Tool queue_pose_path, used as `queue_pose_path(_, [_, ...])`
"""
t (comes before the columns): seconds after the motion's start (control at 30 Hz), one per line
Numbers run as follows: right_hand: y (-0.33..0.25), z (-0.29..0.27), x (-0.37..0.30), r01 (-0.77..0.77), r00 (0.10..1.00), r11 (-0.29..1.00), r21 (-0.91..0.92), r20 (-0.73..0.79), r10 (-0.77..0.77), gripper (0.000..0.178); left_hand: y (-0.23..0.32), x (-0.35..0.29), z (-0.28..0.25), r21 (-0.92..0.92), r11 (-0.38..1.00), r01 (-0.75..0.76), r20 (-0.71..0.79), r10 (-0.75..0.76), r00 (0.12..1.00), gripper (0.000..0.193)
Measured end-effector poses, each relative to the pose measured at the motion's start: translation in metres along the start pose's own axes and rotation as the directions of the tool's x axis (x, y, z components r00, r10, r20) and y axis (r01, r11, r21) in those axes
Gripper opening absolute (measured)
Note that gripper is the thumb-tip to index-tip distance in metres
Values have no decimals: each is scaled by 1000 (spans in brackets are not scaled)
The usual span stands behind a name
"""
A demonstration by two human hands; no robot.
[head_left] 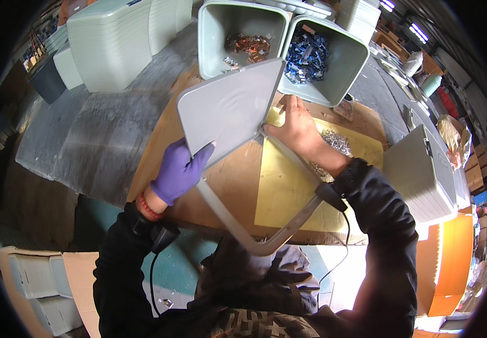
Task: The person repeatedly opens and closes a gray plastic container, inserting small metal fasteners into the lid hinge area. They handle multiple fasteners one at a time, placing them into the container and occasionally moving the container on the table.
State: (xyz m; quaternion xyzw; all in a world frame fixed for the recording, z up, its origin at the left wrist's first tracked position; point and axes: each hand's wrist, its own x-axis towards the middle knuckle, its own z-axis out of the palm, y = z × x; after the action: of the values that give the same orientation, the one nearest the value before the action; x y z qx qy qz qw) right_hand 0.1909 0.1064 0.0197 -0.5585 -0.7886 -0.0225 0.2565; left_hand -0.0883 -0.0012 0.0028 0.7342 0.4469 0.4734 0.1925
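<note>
A flat grey lid (229,104) stands tilted up above a grey rounded rectangular frame (221,213), the two meeting along the lid's lower edge. My left hand (181,166), in a purple glove, grips the lid's near left corner, thumb on its face. My bare right hand (300,127) is closed at the lid's right corner, its thumb pressed where lid and frame meet. Whatever lies between its fingers is hidden. Under my right forearm, a pile of small shiny silver metal pieces (336,143) rests on a yellow sheet (288,194).
Beyond the lid stand two grey-green bins, one (212,42) with copper-coloured pieces, the other (356,65) with blue pieces. Stacked grey bins (108,50) fill the far left. A stack of grey lids (421,180) stands right. Cables hang from devices on both wrists.
</note>
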Motion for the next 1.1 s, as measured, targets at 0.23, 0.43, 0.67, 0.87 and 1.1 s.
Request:
queue_pose_path(0.23, [116, -31, 117, -109, 993, 994, -11, 48, 110, 26, -11, 12, -21, 281, 960, -14, -184, 68, 981, 21])
queue_pose_path(0.43, [146, 35, 172, -270, 954, 948, -171, 87, 287, 38, -19, 13, -23, 283, 958, 48, -218, 16, 976, 29])
queue_pose_path(0.67, [162, 38, 180, -427, 877, 898, -105, 192, 440, 30, -16, 14, -17, 227, 970, -91, -158, 129, 979, 53])
queue_pose_path(0.87, [114, -45, 101, -107, 992, 994, 27, 67, 105, 19, -31, 10, -17, 208, 978, 16, -213, 30, 977, 45])
queue_pose_path(1.1, [1, -74, -96, -329, 846, 365, 871, 443, -296, 13, -33, 4, -19, 99, 995, 11, -381, 28, 924, 30])
